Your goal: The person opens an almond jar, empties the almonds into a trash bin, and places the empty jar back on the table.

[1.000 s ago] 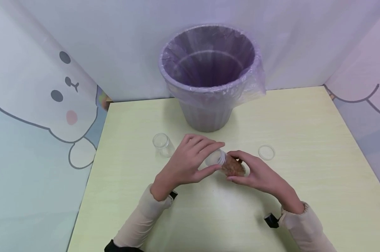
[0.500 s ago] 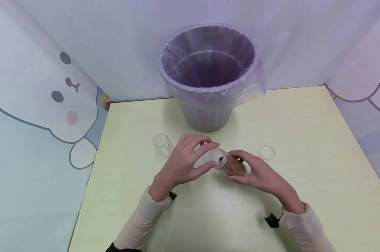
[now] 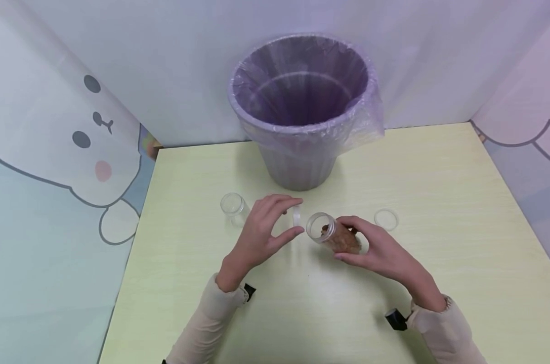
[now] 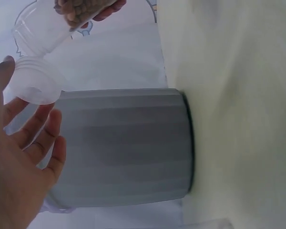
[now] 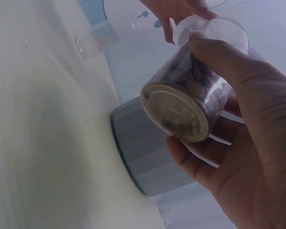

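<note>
My right hand (image 3: 375, 247) grips a small clear jar (image 3: 331, 235) holding brown pieces, tilted with its mouth toward the left. In the right wrist view the jar (image 5: 193, 98) shows its pale base, my fingers (image 5: 238, 76) curled round it. My left hand (image 3: 265, 230) pinches the jar's clear lid (image 3: 296, 216) between thumb and fingers, a small gap away from the mouth. The left wrist view shows the lid (image 4: 35, 86) at my fingertips just below the open jar (image 4: 62, 19).
A grey bin (image 3: 302, 106) lined with a purple bag stands at the back of the pale yellow table (image 3: 438, 303). An empty clear jar (image 3: 234, 207) sits to the left, a loose clear lid (image 3: 386, 219) to the right. Printed curtains surround the table.
The lid has come off the jar: my left hand has drawn it a little to the left, leaving the jar's mouth open. My right hand has kept the jar in place.
</note>
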